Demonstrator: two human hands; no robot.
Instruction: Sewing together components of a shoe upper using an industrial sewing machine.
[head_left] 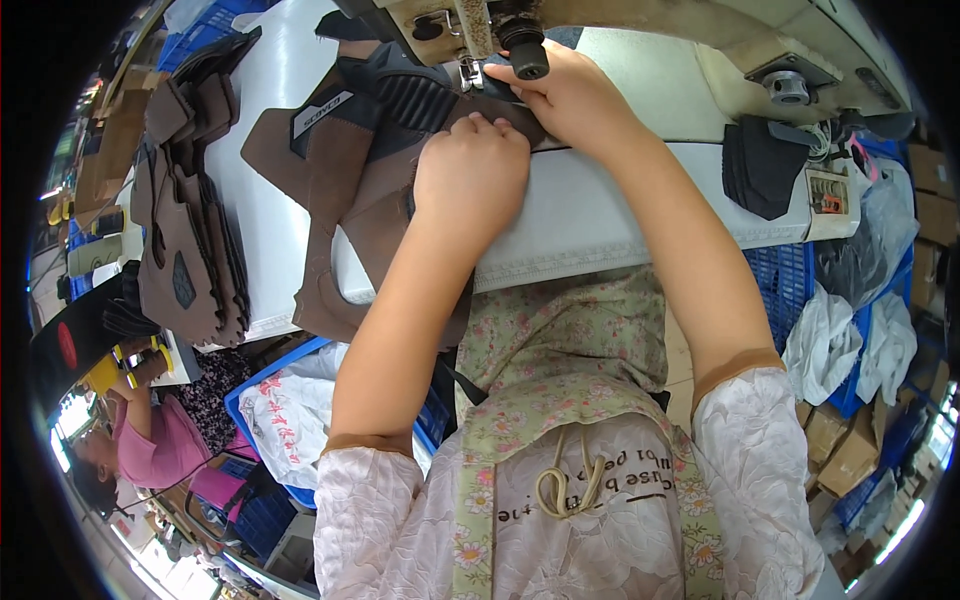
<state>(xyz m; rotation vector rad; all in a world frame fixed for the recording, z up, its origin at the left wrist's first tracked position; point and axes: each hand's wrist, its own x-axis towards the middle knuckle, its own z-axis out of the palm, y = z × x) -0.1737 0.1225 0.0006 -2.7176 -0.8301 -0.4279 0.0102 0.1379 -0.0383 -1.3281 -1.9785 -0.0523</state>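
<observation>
A brown and black panel (385,185), cut in curved shapes like a shoe or glove upper, with a ribbed black section and a pale label, lies on the white sewing table (575,205). Its far edge reaches the presser foot (470,75) of a sewing machine (640,25). My left hand (472,170) is closed on the panel just in front of the foot, fingers curled into the material. To the right of the foot my right hand (570,100) grips the panel's edge, its index finger pointing at the foot. The machine head partly hides those fingertips.
Stacked brown cut pieces (185,240) lie at the table's left. A pile of black pieces (762,165) sits at the right. Below stand a blue crate (265,375) with a white bag and another blue basket (780,275). A person in pink (165,440) works at the left.
</observation>
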